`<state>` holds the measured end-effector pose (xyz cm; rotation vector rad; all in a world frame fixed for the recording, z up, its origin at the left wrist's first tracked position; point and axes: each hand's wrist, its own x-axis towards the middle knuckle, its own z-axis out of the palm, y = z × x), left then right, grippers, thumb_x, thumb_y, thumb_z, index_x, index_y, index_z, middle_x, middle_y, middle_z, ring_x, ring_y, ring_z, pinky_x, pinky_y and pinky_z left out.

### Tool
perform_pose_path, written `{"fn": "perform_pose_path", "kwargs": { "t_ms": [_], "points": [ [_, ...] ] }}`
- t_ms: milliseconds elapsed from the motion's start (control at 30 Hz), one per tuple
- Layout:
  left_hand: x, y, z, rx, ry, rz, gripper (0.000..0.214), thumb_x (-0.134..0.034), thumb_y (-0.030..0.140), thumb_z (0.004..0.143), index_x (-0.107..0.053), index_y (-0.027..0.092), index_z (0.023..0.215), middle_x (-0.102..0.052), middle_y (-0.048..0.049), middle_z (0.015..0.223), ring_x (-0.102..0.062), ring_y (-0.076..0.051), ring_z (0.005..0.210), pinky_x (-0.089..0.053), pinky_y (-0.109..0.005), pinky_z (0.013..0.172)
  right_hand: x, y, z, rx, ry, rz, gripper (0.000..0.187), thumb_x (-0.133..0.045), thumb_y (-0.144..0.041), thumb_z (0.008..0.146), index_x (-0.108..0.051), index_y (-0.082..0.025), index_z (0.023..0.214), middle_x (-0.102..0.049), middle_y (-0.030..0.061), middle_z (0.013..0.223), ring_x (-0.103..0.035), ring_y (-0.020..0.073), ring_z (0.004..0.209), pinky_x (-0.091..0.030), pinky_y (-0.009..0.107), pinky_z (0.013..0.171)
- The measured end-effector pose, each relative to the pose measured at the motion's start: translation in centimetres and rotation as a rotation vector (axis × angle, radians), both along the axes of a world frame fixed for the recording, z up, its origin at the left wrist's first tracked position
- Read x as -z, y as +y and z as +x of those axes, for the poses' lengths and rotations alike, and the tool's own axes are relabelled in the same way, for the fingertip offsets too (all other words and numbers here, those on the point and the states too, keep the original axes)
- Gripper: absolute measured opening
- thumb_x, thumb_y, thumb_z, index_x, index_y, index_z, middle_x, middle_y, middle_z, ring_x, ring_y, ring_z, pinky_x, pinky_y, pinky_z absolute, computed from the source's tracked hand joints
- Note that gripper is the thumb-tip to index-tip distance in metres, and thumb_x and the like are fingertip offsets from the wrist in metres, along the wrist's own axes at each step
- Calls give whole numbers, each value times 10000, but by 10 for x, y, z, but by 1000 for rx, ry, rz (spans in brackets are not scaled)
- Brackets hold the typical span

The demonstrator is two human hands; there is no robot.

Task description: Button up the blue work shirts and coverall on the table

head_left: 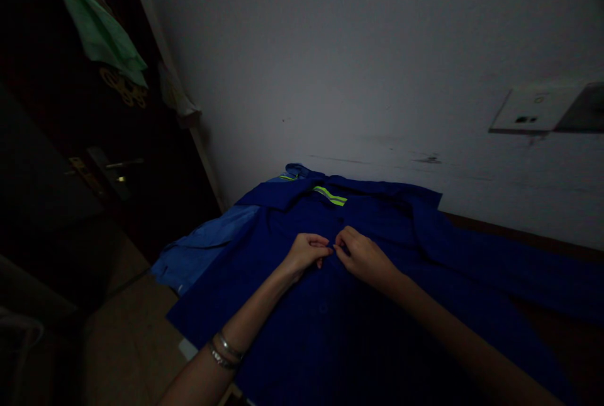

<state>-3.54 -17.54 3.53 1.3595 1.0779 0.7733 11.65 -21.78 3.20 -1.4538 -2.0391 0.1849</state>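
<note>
A dark blue shirt [274, 261] with a yellow-green reflective strip [333, 196] lies spread out in front of me. My left hand [306, 251] pinches the shirt's front near its middle, thumb and fingers pressed together. Close beside it, fingertips almost meeting, my right hand [361, 253] pinches the same front from the other side. What sits right between the fingertips is too small and dark to make out. Below the hands a round button [323, 308] shows faintly on the cloth. Two bracelets [225, 350] circle my left wrist.
A lighter blue garment [202, 245] lies under the shirt at the left. Behind is a pale wall [353, 78] with a socket plate [528, 107]. At the left stands a dark door with a handle [123, 164] and a hanging green cloth [101, 28]. The scene is dim.
</note>
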Motion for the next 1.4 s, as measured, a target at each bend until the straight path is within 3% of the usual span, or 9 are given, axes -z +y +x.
{"fn": "perform_pose_path", "kwargs": {
  "t_ms": [267, 367, 467, 533, 767, 933, 1133, 1267, 1400],
  "points": [
    [-4, -1, -3, 11, -58, -33, 183, -608, 124, 604, -588, 65, 775, -528, 22, 474, -454, -56, 358, -370, -177, 379, 0, 7, 5, -60, 157, -33, 128, -474, -218, 773, -590, -166, 767, -608, 34, 720, -562, 135, 675, -420, 238, 629],
    [-6, -1, -4, 45, -59, -55, 180, -529, 112, 645, -611, 62, 797, -552, -2, 519, -477, -64, 395, -390, -184, 392, -3, 7, 6, -26, 319, -155, 141, -493, -239, 751, -611, -161, 755, -623, 29, 678, -574, 123, 569, -442, 208, 494],
    [-6, 1, -5, 50, 11, -13, 195, -560, 113, 627, -629, 64, 802, -533, 13, 490, -458, -54, 389, -363, -166, 380, -7, 6, 4, 18, 441, -291, 150, -513, -250, 722, -620, -150, 757, -626, 29, 678, -558, 103, 469, -405, 169, 338],
    [-5, 2, -6, 49, 48, 35, 192, -596, 130, 611, -634, 65, 788, -518, 27, 469, -432, -43, 370, -337, -160, 373, -10, 4, 2, 42, 477, -325, 147, -528, -233, 697, -624, -139, 757, -630, 36, 693, -568, 103, 474, -410, 157, 319],
    [-1, 1, -4, 66, 69, 144, 249, -651, 263, 598, -620, 82, 766, -456, 68, 415, -326, -23, 306, -214, -165, 336, -14, 0, 1, 28, 458, -388, 302, -565, -371, 678, -634, -113, 819, -642, 55, 694, -546, 100, 416, -420, 193, 361],
    [-3, 1, 0, 5, 109, 112, 227, -659, 274, 588, -633, 86, 713, -460, 57, 410, -301, -21, 333, -193, -172, 359, -13, 0, -1, 45, 296, -264, 368, -642, -440, 595, -647, -137, 804, -648, 62, 718, -588, 152, 611, -419, 214, 508],
    [-5, 0, 5, 5, 149, 112, 229, -692, 290, 553, -645, 83, 636, -493, 34, 434, -329, -28, 373, -220, -178, 397, -8, -1, -9, 77, 121, -202, 214, -594, -367, 644, -628, -172, 726, -618, 34, 652, -554, 141, 593, -355, 225, 523],
    [-4, 1, 4, 34, 180, 104, 316, -690, 363, 555, -649, 78, 687, -439, 58, 403, -276, -22, 342, -178, -187, 376, -6, 3, -5, 58, 241, -297, 175, -561, -217, 628, -632, -159, 777, -615, 22, 646, -554, 124, 589, -370, 208, 519],
    [-4, 0, 1, 57, 201, 114, 327, -681, 379, 565, -641, 82, 696, -418, 66, 402, -275, -23, 338, -171, -188, 358, -3, 8, 2, 24, 438, -521, 232, -533, -159, 623, -602, -127, 842, -602, 13, 655, -503, 71, 448, -379, 182, 433]
  ]
}}
